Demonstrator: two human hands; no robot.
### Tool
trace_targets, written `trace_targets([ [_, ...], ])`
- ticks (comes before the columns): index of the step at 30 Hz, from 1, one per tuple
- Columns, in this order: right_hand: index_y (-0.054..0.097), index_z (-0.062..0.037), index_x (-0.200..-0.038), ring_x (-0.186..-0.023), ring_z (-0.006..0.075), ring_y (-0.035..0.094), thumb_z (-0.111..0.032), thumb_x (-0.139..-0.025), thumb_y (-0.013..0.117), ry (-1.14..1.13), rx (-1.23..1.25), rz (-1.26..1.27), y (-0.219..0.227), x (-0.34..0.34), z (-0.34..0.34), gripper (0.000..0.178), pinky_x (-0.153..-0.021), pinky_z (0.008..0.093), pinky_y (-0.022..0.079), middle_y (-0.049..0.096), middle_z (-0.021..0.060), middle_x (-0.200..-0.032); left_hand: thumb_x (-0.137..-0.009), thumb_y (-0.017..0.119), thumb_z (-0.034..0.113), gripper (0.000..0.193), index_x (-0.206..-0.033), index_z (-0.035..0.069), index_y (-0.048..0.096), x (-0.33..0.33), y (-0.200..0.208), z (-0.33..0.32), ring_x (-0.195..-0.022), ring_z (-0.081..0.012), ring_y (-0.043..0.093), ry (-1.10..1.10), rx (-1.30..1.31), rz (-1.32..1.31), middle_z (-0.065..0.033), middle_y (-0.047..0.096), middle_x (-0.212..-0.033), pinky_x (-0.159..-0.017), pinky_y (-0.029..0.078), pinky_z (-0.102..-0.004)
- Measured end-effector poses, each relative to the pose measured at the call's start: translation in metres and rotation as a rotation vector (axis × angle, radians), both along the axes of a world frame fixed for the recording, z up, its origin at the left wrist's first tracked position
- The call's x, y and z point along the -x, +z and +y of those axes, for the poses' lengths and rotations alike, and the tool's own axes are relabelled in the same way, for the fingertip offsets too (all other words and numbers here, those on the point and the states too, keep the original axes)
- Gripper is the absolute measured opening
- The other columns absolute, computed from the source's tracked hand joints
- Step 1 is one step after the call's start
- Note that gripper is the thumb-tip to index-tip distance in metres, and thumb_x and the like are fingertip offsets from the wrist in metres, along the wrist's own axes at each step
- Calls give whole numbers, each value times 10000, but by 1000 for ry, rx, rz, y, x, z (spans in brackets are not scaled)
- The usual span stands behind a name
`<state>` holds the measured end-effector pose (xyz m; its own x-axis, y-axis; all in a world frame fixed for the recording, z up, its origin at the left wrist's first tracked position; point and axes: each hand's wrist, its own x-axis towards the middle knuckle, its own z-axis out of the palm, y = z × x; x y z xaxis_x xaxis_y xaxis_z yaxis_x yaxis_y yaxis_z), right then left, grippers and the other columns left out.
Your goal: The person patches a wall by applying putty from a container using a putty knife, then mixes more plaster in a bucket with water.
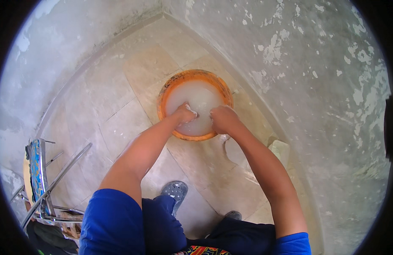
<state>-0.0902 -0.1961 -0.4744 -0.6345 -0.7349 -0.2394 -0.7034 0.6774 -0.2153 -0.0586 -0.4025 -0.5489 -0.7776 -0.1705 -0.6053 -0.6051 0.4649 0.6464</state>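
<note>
A round orange basin [225, 87] with a dark-stained rim stands on the floor, filled with cloudy, whitish water [196, 91]. My left hand [186, 114] is at the left part of the water, fingers curled and closed, with white suds on it. Across from it, my right hand [223, 119] is closed like a fist near the basin's right inner edge. A gap of water lies between the two hands. What either hand holds, if anything, is hidden by the fingers and the murky water.
Grey walls [290, 63] with peeling paint meet in a corner beyond the basin. A pale block [279, 151] lies by the right wall. At the left is a metal-framed chair [41, 178] with blue patterned fabric. My grey clog [176, 193] rests on the tiled floor [115, 97].
</note>
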Motion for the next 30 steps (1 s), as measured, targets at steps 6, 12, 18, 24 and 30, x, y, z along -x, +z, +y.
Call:
trace_targets([
  [6,800,-36,-1003,-1011,362,768,-82,-909,641,-41,-34,47,-15,4,-31,191,-874,467,614,779,201,-1064,-748,845,135,1038,-1620,-8,301,-14,9,-20,-1267,-341,627,94,-232,52,-264,625,-1384,-1007,525,-399],
  [12,790,-2,-1108,-1094,374,754,-20,-943,605,-103,-181,-54,-16,13,-40,249,-901,477,615,766,222,-1157,-727,836,24,1144,-1683,43,209,-9,25,-11,-1340,-353,575,116,-186,8,-253,536,-1509,-1044,505,-404],
  [18,781,17,-1119,-1100,387,750,-32,-966,570,-90,-100,-11,-47,18,-37,265,-924,486,613,763,228,-1162,-783,827,40,1082,-1676,54,216,-2,0,-16,-1353,-345,546,84,-249,116,-230,528,-1492,-1071,500,-424],
  [24,792,-7,-1117,-1070,381,761,-37,-940,603,-104,-237,-54,-26,17,-54,260,-921,483,613,769,230,-1143,-808,770,6,1016,-1677,84,249,3,-6,-17,-1195,-323,644,123,-166,41,-216,636,-1343,-932,557,-414],
  [30,791,4,-1065,-1096,393,747,62,-814,697,-183,-146,-55,-49,25,-51,274,-934,473,608,765,238,-1130,-820,697,-36,948,-1665,142,306,0,25,-17,-1136,-318,678,121,-244,68,-227,679,-1254,-871,562,-426],
])
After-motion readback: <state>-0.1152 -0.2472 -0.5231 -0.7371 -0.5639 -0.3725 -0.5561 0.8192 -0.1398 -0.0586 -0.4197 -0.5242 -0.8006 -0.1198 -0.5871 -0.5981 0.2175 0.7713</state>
